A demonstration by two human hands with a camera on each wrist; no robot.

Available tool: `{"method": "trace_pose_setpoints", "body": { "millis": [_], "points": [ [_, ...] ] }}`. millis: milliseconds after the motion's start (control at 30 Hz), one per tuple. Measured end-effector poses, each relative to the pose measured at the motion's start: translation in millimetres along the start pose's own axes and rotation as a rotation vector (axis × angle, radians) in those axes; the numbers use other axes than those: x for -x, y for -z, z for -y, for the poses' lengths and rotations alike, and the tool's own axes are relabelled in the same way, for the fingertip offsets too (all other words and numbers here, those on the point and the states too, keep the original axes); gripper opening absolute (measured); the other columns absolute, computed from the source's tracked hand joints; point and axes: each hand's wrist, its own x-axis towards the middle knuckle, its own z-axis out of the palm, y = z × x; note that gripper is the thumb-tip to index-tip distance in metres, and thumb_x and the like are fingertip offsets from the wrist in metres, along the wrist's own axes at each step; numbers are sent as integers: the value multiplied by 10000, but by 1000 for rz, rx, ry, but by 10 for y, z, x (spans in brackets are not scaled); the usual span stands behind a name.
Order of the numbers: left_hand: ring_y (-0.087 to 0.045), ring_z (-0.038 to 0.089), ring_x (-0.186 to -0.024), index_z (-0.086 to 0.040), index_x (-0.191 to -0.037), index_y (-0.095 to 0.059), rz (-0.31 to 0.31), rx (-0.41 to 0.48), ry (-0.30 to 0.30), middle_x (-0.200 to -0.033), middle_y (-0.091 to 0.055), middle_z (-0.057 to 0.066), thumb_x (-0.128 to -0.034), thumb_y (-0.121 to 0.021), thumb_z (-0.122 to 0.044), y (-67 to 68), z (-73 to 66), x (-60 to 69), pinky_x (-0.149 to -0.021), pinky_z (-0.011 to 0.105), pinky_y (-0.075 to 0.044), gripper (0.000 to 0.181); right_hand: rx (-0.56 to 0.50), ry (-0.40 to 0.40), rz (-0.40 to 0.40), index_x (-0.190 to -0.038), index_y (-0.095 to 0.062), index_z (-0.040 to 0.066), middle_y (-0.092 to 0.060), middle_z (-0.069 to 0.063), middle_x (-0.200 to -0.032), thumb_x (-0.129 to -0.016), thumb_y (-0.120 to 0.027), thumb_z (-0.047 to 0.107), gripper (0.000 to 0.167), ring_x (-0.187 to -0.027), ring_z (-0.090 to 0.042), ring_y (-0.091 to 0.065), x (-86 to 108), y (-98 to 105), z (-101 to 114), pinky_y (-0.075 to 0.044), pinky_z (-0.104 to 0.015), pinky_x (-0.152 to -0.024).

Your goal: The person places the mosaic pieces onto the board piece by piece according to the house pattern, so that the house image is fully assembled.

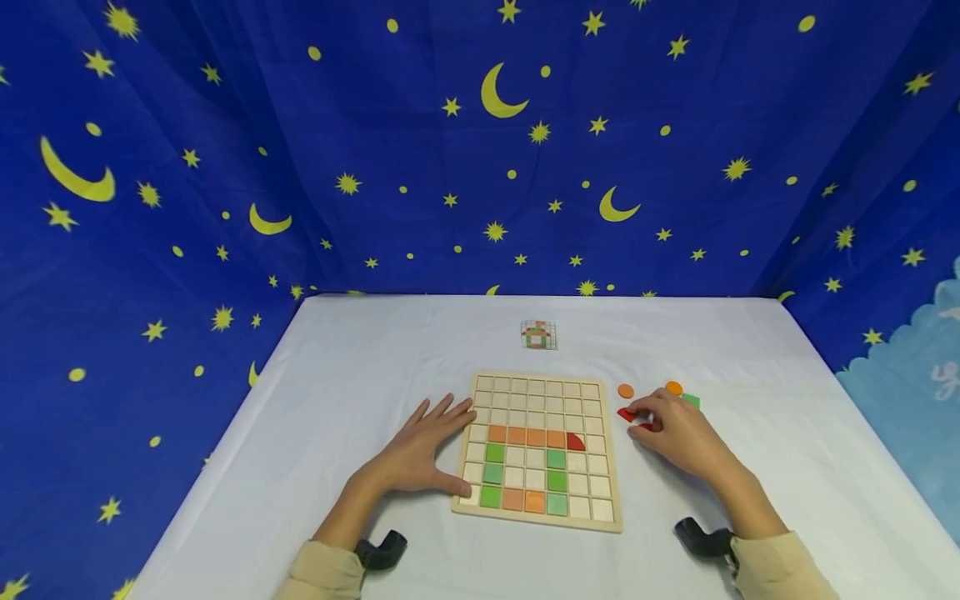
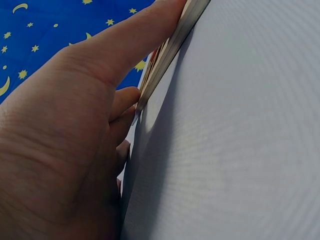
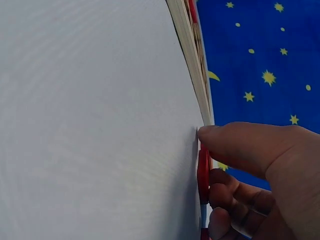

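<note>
No words, numbers or brand names can be read in any of the three views. On the light blue patch (image 1: 911, 421) at the head view's right edge stand pale, curling marks (image 1: 947, 375) — somewhat letter-like, but too faint to make out. The small card (image 1: 539, 335) bears a printed coloured grid — any lettering on it is too small to read.

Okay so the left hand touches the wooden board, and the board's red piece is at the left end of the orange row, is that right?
Not quite: the head view shows the red piece at the right end of the orange row. The left hand does touch the wooden board.
</note>
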Motion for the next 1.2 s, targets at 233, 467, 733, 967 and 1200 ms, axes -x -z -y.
{"method": "trace_pose_setpoints", "body": {
  "millis": [233,467,733,967,1200],
  "points": [
    [-59,199,-1455,-204,-1523,-303,-3,5,-6,-1589,-159,-81,-613,-680,-787,-1,1,2,-1158,461,8,1144,7,-25,7,-1045,-688,87,-560,-3,-869,-791,-790,198,296,-710,-149,-478,-66,-13,-14,-420,-308,-605],
    [-56,191,-1455,-211,-1523,-303,-6,7,-5,-1589,-155,-94,-613,-676,-790,-8,12,0,-1159,435,23,1141,-2,-7,5,-1017,-728,104,-583,2,-903,-813,-772,195,228,-734,-145,-484,-77,-6,8,-429,-305,-617],
    [-58,205,-1455,-204,-1525,-297,-2,11,-10,-1590,-155,-83,-622,-674,-787,-7,15,-1,-1158,450,15,1139,1,8,26,-1025,-734,113,-601,10,-946,-825,-754,171,209,-756,-136,-502,-75,6,5,-447,-309,-639],
    [-60,202,-1455,-207,-1525,-297,-9,0,-16,-1590,-150,-93,-622,-674,-786,4,14,-11,-1158,441,23,1137,4,-11,46,-1043,-729,113,-594,6,-952,-827,-743,161,222,-767,-145,-498,-92,21,-1,-445,-319,-644],
    [-52,191,-1455,-219,-1527,-291,-2,2,-7,-1590,-148,-96,-617,-668,-796,-17,25,-3,-1159,436,26,1142,-1,-29,54,-1035,-730,122,-593,4,-946,-826,-746,165,214,-774,-145,-507,-81,7,-3,-457,-324,-658]
  ]
}}
